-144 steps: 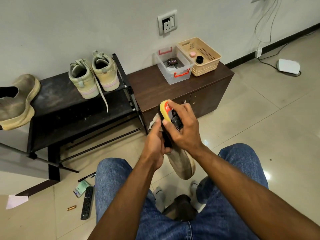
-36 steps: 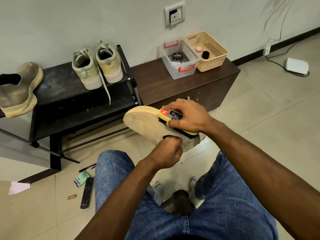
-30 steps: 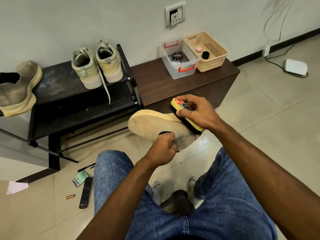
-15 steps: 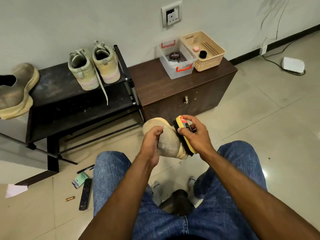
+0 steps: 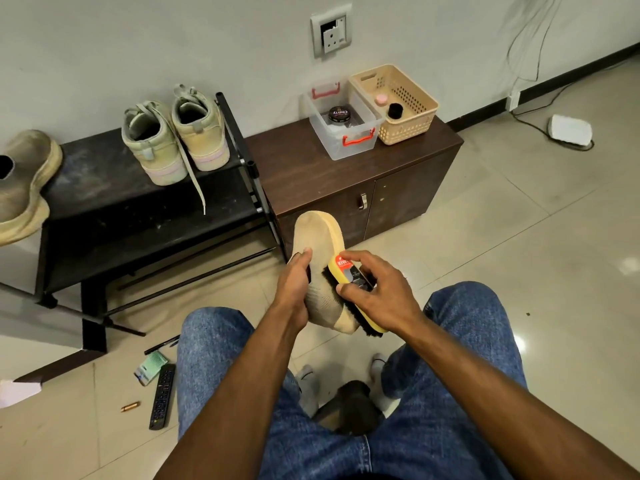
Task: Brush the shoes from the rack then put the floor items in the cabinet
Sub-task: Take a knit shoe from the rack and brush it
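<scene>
Two hands were busy over the person's lap: the left hand [image 5: 294, 289] gripped a tan knit shoe [image 5: 320, 268] at its opening, toe pointing away toward the cabinet [image 5: 349, 181], while the right hand [image 5: 377, 292] curled its fingers round a yellow-backed brush [image 5: 349, 292] whose dark bristles lay against the shoe's side. By the look of it, the brushing stage was only partly through. One matching tan shoe [image 5: 24, 188] sat at the left end of the rack [image 5: 114, 202], dusty-looking, and a pair of pale green sneakers [image 5: 176, 136] stood on the rack's top shelf with a lace trailing down; whether those had been brushed could not be told. Nothing of the second stage appeared begun: a remote control [image 5: 162, 396], a small green packet [image 5: 150, 368], a brass-coloured cylinder [image 5: 130, 406] and a dark pen-like stick [image 5: 162, 344] lay on the floor tiles beside the person's left knee, and both cabinet doors were closed. On the cabinet's worktop stood a clear box [image 5: 341, 123] holding a polish tin, just beside a beige basket [image 5: 398, 102].
</scene>
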